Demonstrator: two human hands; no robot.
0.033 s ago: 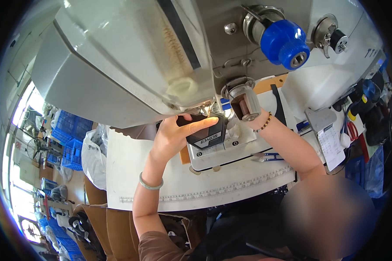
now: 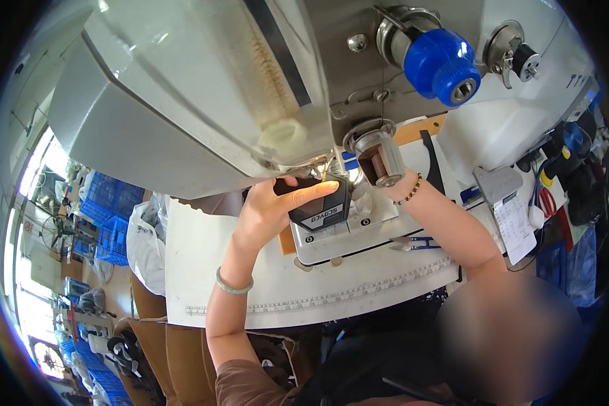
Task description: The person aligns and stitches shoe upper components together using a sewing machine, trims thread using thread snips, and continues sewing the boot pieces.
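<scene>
My left hand [image 2: 272,205] is on a flat black piece [image 2: 321,201] with angled corners and a light lettered band along its near edge. The thumb stretches across the top of this piece, and most of the other fingers are hidden behind it. It lies on the metal bed plate [image 2: 348,238] under the head of a sewing machine [image 2: 203,95], right by the lit needle area. My right hand [image 2: 406,184] reaches in from the other side, beaded bracelet at the wrist. A metal thread part [image 2: 379,159] of the machine hides its fingers.
Thread snips [image 2: 416,243] lie on the white table [image 2: 264,294], beside my right forearm. A printed ruler strip [image 2: 325,295] runs along the near edge. White plastic bags [image 2: 147,243] and blue crates [image 2: 113,240] are at left; red-handled scissors [image 2: 547,201] are at right.
</scene>
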